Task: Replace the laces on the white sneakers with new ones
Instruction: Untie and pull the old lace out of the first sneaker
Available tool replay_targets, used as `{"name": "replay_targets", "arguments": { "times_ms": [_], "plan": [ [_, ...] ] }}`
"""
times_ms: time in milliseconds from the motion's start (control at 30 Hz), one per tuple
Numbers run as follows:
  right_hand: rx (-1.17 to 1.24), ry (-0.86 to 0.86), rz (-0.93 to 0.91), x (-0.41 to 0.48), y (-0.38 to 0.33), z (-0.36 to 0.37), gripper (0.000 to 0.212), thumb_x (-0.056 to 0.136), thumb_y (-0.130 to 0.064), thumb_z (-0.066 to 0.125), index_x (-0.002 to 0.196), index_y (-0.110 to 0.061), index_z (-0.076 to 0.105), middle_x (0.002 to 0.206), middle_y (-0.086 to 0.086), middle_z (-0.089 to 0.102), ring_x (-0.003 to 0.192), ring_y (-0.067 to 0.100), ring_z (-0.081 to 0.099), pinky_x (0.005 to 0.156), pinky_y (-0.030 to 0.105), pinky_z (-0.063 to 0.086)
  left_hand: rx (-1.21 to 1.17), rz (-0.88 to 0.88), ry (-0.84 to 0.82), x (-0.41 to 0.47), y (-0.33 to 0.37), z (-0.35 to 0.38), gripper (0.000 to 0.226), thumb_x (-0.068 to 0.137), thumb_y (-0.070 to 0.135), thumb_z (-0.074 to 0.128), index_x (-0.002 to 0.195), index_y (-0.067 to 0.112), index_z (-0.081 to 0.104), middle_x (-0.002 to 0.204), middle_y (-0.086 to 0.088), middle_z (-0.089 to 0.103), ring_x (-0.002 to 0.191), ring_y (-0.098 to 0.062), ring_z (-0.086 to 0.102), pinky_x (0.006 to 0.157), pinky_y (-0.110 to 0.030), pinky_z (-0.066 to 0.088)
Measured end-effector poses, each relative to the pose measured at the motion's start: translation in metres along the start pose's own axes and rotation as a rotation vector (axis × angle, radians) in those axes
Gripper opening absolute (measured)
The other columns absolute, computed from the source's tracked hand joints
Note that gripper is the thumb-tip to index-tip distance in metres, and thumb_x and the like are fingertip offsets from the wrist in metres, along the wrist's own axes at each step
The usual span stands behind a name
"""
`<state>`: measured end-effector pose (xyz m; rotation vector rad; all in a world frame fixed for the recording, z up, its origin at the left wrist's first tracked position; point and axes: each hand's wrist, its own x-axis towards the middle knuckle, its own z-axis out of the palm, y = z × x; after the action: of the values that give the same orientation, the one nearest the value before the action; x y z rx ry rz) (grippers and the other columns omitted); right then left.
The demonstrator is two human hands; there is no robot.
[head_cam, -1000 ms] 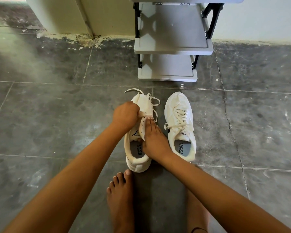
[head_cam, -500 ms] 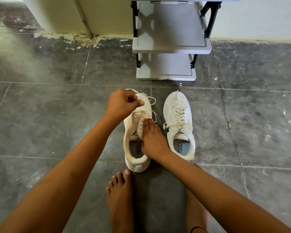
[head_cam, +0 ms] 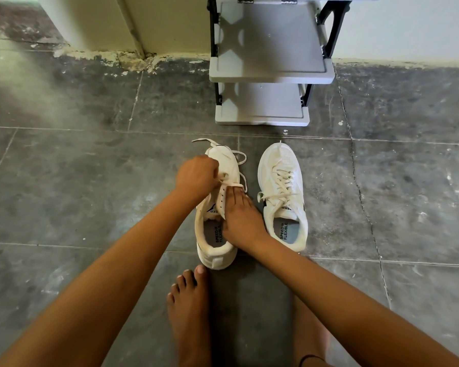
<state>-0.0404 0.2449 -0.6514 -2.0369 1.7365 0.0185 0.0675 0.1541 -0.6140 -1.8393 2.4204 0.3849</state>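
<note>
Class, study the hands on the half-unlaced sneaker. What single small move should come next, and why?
Probably the left hand should draw the lace it pinches out of the next eyelets while the right hand presses the left sneaker down. Eyelets nearest the ankle are already bare, the lace crosses further toward the toe, and the right sneaker is fully laced.
</note>
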Motion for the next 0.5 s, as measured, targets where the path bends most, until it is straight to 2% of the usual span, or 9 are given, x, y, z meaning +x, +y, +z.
{"name": "replay_targets", "arguments": {
  "times_ms": [133, 300, 367, 433, 467, 500],
  "plan": [
    [-0.016, -0.006, 0.001, 0.000, 0.000, 0.001, 0.081, 0.089, -0.022, 0.048, 0.147, 0.002, -0.002, 0.156, 0.019, 0.005, 0.146, 0.027, 0.005, 0.118, 0.035, 0.007, 0.107, 0.093, -0.004, 0.003, 0.002, 0.005, 0.014, 0.090, 0.017, 0.053, 0.091, 0.008, 0.064, 0.096, -0.011, 0.064, 0.086, -0.029, 0.061, 0.064, -0.032, 0.043],
    [-0.013, 0.007, 0.010, 0.001, 0.000, 0.002, 0.079, 0.092, -0.026, 0.047, 0.148, 0.001, -0.002, 0.157, 0.019, 0.003, 0.146, 0.027, 0.006, 0.118, 0.034, 0.007, -0.136, 0.056, -0.013, -0.005, -0.016, -0.002, 0.019, 0.090, 0.022, 0.060, 0.089, 0.004, 0.066, 0.090, -0.013, 0.067, 0.084, -0.027, 0.059, 0.069, -0.032, 0.041],
    [-0.025, -0.004, 0.015, 0.002, -0.002, 0.002, 0.079, 0.092, -0.027, 0.047, 0.148, 0.002, -0.001, 0.156, 0.019, 0.005, 0.145, 0.028, 0.007, 0.117, 0.034, 0.007, -0.341, 0.046, -0.039, -0.013, -0.018, -0.007, 0.022, 0.090, 0.022, 0.062, 0.086, 0.001, 0.065, 0.084, -0.015, 0.065, 0.077, -0.024, 0.057, 0.070, -0.031, 0.043],
    [-0.049, -0.007, 0.012, 0.003, -0.003, 0.003, 0.080, 0.090, -0.026, 0.049, 0.147, 0.003, 0.000, 0.155, 0.021, 0.008, 0.145, 0.030, 0.008, 0.117, 0.036, 0.007, -0.750, 0.062, -0.126, -0.026, -0.001, -0.014, 0.019, 0.090, 0.020, 0.061, 0.081, 0.003, 0.062, 0.074, -0.013, 0.059, 0.068, -0.016, 0.054, 0.065, -0.024, 0.045],
    [-0.049, -0.011, 0.009, 0.004, -0.003, 0.003, 0.081, 0.090, -0.028, 0.050, 0.147, 0.003, 0.000, 0.155, 0.022, 0.008, 0.145, 0.031, 0.008, 0.117, 0.036, 0.007, -0.850, 0.089, -0.122, -0.030, 0.010, -0.016, 0.019, 0.091, 0.019, 0.060, 0.078, 0.005, 0.061, 0.070, -0.010, 0.056, 0.064, -0.014, 0.052, 0.062, -0.021, 0.045],
    [-0.044, -0.015, 0.009, 0.004, -0.003, 0.003, 0.082, 0.091, -0.030, 0.049, 0.147, 0.004, 0.000, 0.155, 0.022, 0.008, 0.145, 0.031, 0.008, 0.117, 0.037, 0.008, -0.849, 0.114, -0.084, -0.030, 0.020, -0.017, 0.019, 0.091, 0.019, 0.060, 0.075, 0.008, 0.059, 0.068, -0.007, 0.055, 0.062, -0.012, 0.051, 0.061, -0.020, 0.043]
  ]
}}
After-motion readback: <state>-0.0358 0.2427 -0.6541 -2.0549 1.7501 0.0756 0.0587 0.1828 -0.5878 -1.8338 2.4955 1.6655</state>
